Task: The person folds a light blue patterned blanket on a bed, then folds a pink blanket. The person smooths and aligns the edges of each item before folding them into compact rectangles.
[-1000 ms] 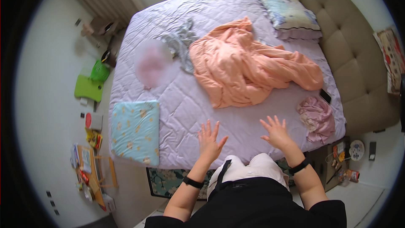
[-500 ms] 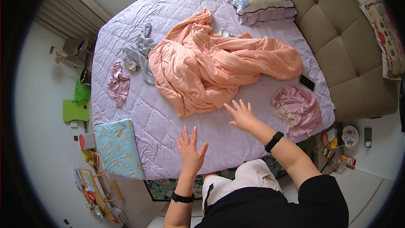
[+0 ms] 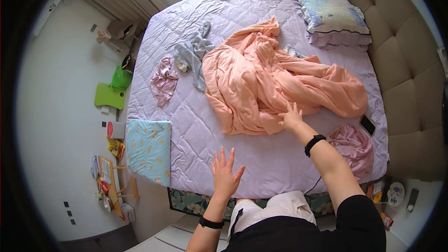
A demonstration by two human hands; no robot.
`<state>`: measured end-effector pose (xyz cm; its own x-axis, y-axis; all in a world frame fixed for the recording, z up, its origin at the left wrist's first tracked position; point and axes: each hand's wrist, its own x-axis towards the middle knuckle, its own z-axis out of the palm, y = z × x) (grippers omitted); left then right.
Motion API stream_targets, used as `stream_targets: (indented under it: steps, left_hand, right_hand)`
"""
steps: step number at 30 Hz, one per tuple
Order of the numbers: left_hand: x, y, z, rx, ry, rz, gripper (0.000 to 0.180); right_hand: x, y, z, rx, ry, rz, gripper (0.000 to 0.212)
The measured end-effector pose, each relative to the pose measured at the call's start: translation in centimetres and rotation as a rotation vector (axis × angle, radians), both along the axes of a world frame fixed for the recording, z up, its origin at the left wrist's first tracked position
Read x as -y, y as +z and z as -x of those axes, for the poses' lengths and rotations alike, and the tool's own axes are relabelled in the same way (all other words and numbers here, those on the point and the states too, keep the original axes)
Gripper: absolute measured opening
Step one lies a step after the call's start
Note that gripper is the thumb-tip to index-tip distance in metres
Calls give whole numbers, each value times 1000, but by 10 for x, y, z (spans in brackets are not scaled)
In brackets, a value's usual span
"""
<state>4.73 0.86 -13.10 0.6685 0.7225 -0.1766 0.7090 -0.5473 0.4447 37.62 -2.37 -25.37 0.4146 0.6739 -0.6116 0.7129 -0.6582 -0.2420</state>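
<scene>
A crumpled peach-orange quilt (image 3: 252, 79) lies heaped in the middle of a bed covered by a pale lavender sheet (image 3: 196, 130). My right hand (image 3: 292, 119) reaches to the quilt's near edge, fingers spread, touching or just over the fabric. Short of the quilt, my left hand (image 3: 226, 175) hovers over the bare sheet, fingers stretched apart and holding nothing. Beyond my right forearm lies a bunched pink garment (image 3: 352, 149), with a dark phone (image 3: 367, 125) beside it. Left of the quilt are a grey-blue garment (image 3: 193, 53) and a smaller pink garment (image 3: 164, 81).
A light-blue patterned pillow (image 3: 149, 151) rests at the bed's left near corner. Quilted pillows (image 3: 329, 7) are stacked at the far right by the tufted headboard (image 3: 401, 65). A small wooden table (image 3: 109, 186) with clutter stands left of the bed. A floral mat (image 3: 191, 200) borders the near side.
My right hand has moved forward to the quilt's near edge. My left hand stays open over the sheet. The whole view has shifted, so the bed appears further right.
</scene>
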Motion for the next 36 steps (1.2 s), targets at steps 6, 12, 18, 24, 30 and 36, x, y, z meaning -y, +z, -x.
stream_targets:
  steps: [6, 12, 18, 24, 30, 36]
  left_hand:
    - [-4, -8, 8, -40, 44, 29, 68]
    - [-8, -22, 0, -28, 54, 122, 67]
    - [-19, -61, -7, 87, 84, 361, 66]
    - [-13, -80, -46, 362, 441, 976, 74]
    - [-4, -76, -69, 490, 486, 1064, 56]
    - [-23, -65, -7, 392, 499, 1252, 49]
  right_hand:
    - [-23, -32, -14, -51, -63, 11, 40]
    - [-7, -77, -11, -57, -114, -261, 28]
    - [28, -60, 22, -508, -138, -384, 29]
    - [65, 20, 78, -1175, 1, -315, 29]
    - [102, 75, 163, -1501, 304, -138, 31]
    - [107, 54, 144, -1153, -329, -413, 27]
